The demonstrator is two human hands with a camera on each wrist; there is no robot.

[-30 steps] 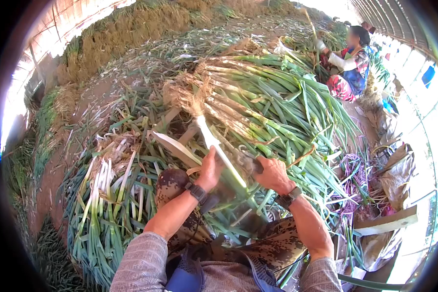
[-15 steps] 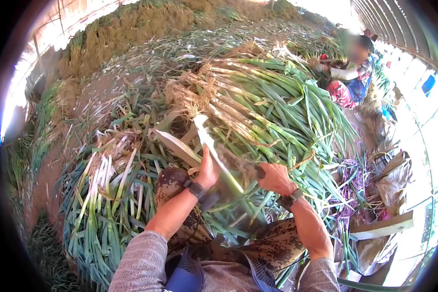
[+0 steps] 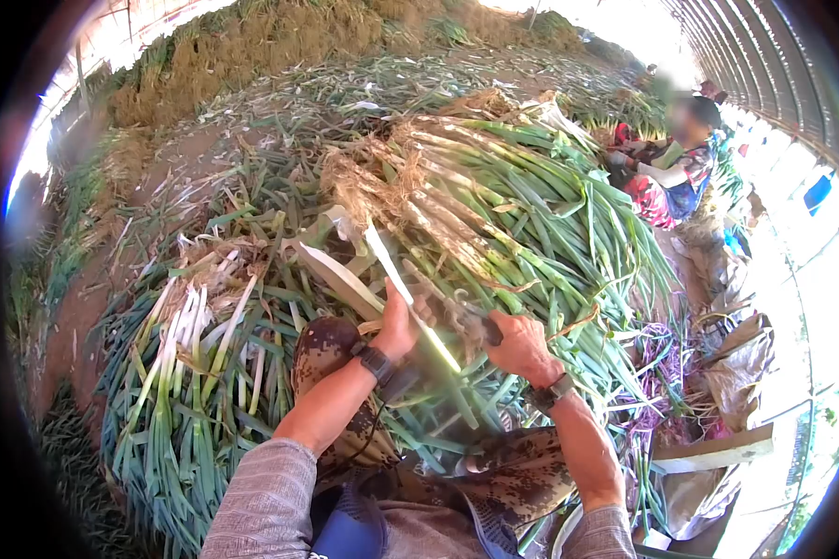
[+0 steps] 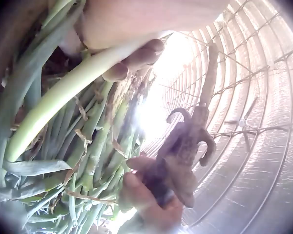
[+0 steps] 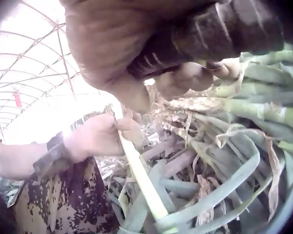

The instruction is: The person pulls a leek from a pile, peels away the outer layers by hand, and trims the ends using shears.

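My left hand (image 3: 401, 321) grips a pale leek (image 3: 436, 343) around its white shaft. Its white end points up and away, and its green lower end slants towards my right knee. A whitish flap (image 3: 343, 226) stands out beside the upper end. In my right hand (image 3: 522, 345) is a dirt-caked air blow gun (image 4: 183, 146), with a narrow nozzle and curved hook and lever. In the head view its front reaches close to the leek's right side, partly blurred. The right wrist view shows the leek (image 5: 144, 183) passing through my left fingers (image 5: 129, 129).
A large heap of unpeeled leeks (image 3: 550, 224) lies ahead, brown roots towards the left. White-shafted leeks (image 3: 182, 354) are piled left of my knee. Purple strands (image 3: 639, 401) and a wooden board (image 3: 713, 452) are on the right. Another person (image 3: 676, 168) sits at the far right.
My left hand keeps its grip on the leek while the blow gun stays beside it. Fibrous roots seen at the leek's upper end earlier no longer show there. The view has shifted slightly.
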